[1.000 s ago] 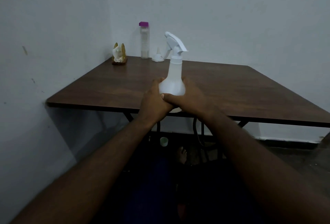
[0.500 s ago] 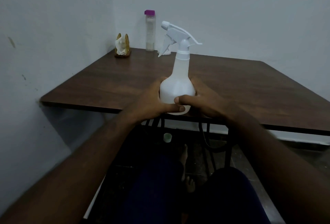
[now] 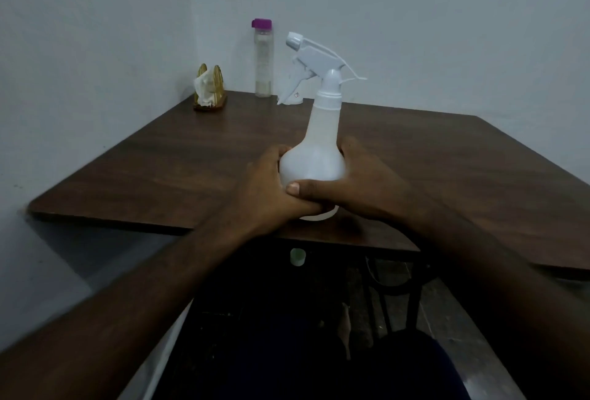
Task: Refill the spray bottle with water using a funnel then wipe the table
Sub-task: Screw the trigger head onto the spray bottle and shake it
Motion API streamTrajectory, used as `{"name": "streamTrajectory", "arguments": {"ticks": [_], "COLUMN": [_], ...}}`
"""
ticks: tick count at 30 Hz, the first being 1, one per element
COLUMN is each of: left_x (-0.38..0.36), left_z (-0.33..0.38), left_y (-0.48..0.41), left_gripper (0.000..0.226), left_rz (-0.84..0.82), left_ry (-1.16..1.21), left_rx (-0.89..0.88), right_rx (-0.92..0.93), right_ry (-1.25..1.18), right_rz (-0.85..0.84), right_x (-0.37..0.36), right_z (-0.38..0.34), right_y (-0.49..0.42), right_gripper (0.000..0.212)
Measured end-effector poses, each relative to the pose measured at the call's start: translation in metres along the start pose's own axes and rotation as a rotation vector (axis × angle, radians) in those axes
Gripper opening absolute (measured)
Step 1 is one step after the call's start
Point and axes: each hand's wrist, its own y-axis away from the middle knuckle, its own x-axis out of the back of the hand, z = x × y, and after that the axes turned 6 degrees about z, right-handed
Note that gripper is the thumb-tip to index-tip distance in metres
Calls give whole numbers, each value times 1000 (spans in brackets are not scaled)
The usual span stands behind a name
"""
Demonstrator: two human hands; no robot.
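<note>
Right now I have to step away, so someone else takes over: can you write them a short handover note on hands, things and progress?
Left hand and right hand both grip the round body of the spray bottle, which stands upright near the front edge of the table.
Its trigger head is on.
The water bottle with the purple cap stands at the back by the wall; the funnel is partly hidden behind the trigger.
A napkin holder sits in the back left corner.
Done: nothing visible.
Left: unscrew the head, refill, wipe.
</note>
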Motion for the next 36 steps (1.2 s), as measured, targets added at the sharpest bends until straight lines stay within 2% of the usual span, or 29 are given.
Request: {"name": "streamTrajectory", "arguments": {"ticks": [4,9,11,14,19,21,23,26,30,36], "left_x": [-6,-31,-42,-58,-64,-64,-68,-77,-82,-81], "left_z": [9,8,3,-6,-44,-71,-92,-108,-110,-108], "left_y": [-44,-105,-128,-170,-235,-250,-262,-274,-281,-283], "left_gripper": [106,103,102,102,118,111,91,69,64,59], "left_rz": [32,97,97,93,-22,-46,-77,-75,-80,-96], "left_ry": [-7,27,31,13,-143,-298,-432,-538,-572,-651], "left_rx": [-20,-81,-115,-141,-53,-13,-18,-64,-104,-155], "right_rx": [66,77,40,-14,-50,-82,-107,-101,-149,-191], "right_ry": [27,12,72,172,186,212,220,217,199,137], "right_rz": [-32,-108,-53,105,211,232,222,207,248,286], "right_x": [19,43,47,50,56,58,58,52,41,32], "right_z": [-6,4,17,40,76,92,107,128,146,167], "right_y": [-38,-94,-120,-159,-219,-243,-268,-300,-334,-359], "right_gripper": [53,53,47,51,42,48,55,52,80,82]}}
